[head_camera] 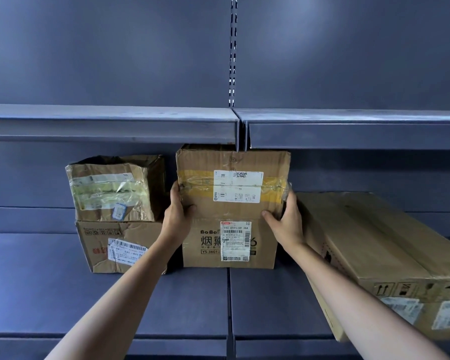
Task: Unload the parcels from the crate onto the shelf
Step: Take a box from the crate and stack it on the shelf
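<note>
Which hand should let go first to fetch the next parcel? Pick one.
Left, probably. The left hand has open shelf beneath its arm; the right hand is wedged between the top box and the long box.

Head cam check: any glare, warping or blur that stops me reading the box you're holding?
Head view: wide-angle lens bows the shelf edge; tape glare on the held box and the crumpled box; label print too small to read; both hands, left hand and right hand, are sharp.
</note>
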A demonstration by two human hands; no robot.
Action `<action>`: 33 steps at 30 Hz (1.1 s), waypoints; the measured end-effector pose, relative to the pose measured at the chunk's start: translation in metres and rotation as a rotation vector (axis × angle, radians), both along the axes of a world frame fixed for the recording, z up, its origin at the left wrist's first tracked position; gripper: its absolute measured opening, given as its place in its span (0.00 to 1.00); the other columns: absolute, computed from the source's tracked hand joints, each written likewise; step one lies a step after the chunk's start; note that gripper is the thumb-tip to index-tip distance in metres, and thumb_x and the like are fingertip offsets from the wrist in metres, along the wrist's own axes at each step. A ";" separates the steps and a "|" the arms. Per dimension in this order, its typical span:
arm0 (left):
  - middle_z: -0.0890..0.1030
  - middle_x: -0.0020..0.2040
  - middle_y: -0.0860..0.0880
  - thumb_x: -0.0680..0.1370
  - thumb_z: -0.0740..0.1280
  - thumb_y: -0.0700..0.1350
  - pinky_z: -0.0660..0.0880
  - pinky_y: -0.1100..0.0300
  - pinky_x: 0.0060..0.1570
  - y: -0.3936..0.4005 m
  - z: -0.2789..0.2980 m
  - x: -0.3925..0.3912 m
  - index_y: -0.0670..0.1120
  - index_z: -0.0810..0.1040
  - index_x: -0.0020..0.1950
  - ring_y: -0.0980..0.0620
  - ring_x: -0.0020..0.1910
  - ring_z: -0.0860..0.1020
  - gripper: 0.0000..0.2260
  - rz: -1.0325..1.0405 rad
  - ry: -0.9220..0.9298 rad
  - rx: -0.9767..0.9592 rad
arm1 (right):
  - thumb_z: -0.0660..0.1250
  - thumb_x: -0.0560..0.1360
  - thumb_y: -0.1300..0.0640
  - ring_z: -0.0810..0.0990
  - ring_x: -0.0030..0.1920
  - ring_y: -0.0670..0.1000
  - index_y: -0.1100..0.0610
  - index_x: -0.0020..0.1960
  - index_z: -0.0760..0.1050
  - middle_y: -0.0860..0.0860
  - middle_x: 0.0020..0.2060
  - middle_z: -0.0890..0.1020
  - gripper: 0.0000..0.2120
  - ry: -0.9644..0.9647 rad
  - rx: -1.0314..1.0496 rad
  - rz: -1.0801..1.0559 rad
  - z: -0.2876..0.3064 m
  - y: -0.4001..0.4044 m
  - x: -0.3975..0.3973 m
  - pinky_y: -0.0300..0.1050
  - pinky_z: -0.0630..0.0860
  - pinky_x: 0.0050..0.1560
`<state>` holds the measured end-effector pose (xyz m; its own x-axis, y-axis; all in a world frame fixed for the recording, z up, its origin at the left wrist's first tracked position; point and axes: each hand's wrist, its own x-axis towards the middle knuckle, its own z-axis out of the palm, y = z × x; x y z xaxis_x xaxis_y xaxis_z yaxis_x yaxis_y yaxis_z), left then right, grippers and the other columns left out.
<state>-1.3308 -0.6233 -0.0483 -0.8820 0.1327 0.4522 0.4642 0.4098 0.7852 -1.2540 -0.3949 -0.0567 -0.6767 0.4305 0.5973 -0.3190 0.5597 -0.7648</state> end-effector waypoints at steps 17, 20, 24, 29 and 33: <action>0.75 0.64 0.39 0.78 0.61 0.38 0.68 0.57 0.49 0.002 -0.001 0.001 0.46 0.46 0.77 0.39 0.57 0.76 0.33 0.030 -0.036 0.001 | 0.71 0.68 0.67 0.67 0.66 0.48 0.59 0.74 0.55 0.51 0.66 0.70 0.39 -0.014 -0.016 0.034 -0.002 0.000 -0.001 0.37 0.62 0.65; 0.74 0.64 0.38 0.78 0.62 0.40 0.71 0.54 0.50 0.000 0.000 0.004 0.47 0.46 0.77 0.37 0.58 0.75 0.34 0.051 -0.063 0.005 | 0.73 0.67 0.67 0.67 0.62 0.41 0.57 0.72 0.57 0.45 0.61 0.70 0.39 -0.007 -0.043 0.024 -0.003 0.000 0.001 0.26 0.60 0.58; 0.68 0.70 0.39 0.76 0.67 0.42 0.70 0.46 0.62 -0.010 0.001 0.015 0.45 0.45 0.77 0.37 0.66 0.70 0.38 0.053 -0.084 -0.024 | 0.74 0.67 0.64 0.66 0.64 0.43 0.58 0.73 0.56 0.49 0.64 0.70 0.40 -0.043 -0.087 -0.006 -0.012 0.002 0.011 0.32 0.62 0.65; 0.66 0.72 0.40 0.75 0.68 0.40 0.69 0.45 0.65 -0.024 -0.003 0.035 0.43 0.47 0.77 0.41 0.69 0.68 0.38 0.052 -0.090 -0.047 | 0.74 0.68 0.62 0.64 0.71 0.56 0.57 0.74 0.54 0.56 0.72 0.63 0.41 -0.128 -0.101 0.013 -0.023 -0.001 0.027 0.57 0.63 0.70; 0.68 0.71 0.38 0.75 0.68 0.39 0.70 0.49 0.63 -0.034 -0.009 0.055 0.42 0.52 0.76 0.39 0.68 0.69 0.34 0.085 -0.100 -0.154 | 0.73 0.69 0.62 0.64 0.71 0.56 0.57 0.74 0.54 0.56 0.72 0.63 0.41 -0.155 -0.103 0.027 -0.031 -0.010 0.044 0.56 0.62 0.70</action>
<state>-1.2759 -0.6572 -0.0571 -0.9325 0.1166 0.3418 0.3455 0.5633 0.7505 -1.2102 -0.4048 -0.0876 -0.7696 0.4640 0.4387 -0.2068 0.4689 -0.8587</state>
